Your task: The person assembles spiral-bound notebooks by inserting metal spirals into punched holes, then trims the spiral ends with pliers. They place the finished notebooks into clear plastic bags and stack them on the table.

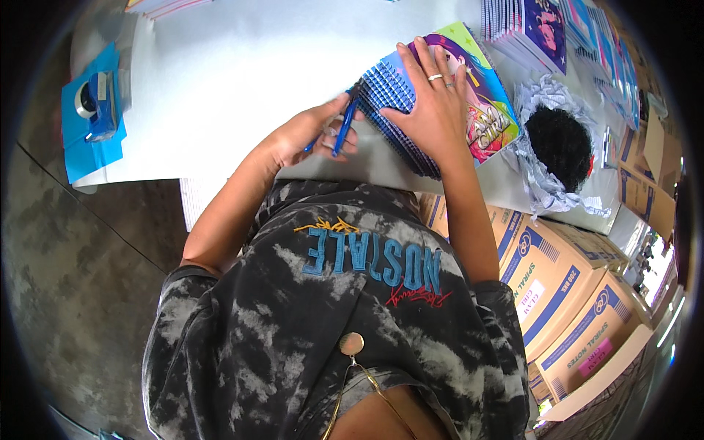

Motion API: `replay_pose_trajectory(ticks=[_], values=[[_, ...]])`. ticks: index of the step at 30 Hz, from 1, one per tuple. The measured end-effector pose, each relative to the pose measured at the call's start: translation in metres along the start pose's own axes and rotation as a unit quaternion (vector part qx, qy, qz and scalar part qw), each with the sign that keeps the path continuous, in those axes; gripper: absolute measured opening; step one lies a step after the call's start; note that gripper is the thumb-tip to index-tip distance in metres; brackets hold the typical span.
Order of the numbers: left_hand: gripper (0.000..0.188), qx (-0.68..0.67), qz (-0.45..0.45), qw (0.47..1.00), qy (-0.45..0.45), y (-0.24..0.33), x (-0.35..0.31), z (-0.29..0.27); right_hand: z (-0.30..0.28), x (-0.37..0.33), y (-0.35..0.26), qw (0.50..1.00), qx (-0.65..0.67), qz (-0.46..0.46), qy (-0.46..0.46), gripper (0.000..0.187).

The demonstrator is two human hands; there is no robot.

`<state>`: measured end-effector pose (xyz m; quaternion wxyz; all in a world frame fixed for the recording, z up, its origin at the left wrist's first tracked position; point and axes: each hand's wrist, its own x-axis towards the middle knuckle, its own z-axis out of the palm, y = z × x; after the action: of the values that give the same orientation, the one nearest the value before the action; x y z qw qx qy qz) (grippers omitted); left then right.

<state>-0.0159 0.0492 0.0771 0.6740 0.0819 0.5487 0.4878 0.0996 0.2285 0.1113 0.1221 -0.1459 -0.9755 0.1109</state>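
Note:
A stack of spiral notebooks [485, 110] with a colourful illustrated cover lies on the white table, its blue wire bindings [392, 92] fanned out toward the left. Spread flat on the top cover, my right hand [434, 103] has its fingers apart and wears a ring. My left hand [319, 132] is closed around blue-handled pliers [346, 123]. The dark tip of the pliers points up and touches or nearly touches the far left end of the bindings; which of the two I cannot tell.
Right of the notebooks, a black tangled heap [559, 147] sits in crumpled paper [529, 99]. More notebook stacks [524, 33] stand at the far right. A tape dispenser [101, 106] rests on a blue sheet [77, 139] at left. Cardboard boxes [561, 271] are piled below the table's right side.

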Motion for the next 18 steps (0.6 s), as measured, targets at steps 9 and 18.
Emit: replay_pose_trajectory(ticks=[9,18], values=[[0.055,0.482,0.052,0.849,0.211,0.005,-0.003,0.015,0.001,0.0,-0.012,0.998,-0.06,0.023,-0.027,0.089],[0.055,0.422,0.037,0.88,0.215,-0.003,0.001,0.01,0.006,0.0,-0.019,0.996,-0.073,0.045,-0.038,0.093]])
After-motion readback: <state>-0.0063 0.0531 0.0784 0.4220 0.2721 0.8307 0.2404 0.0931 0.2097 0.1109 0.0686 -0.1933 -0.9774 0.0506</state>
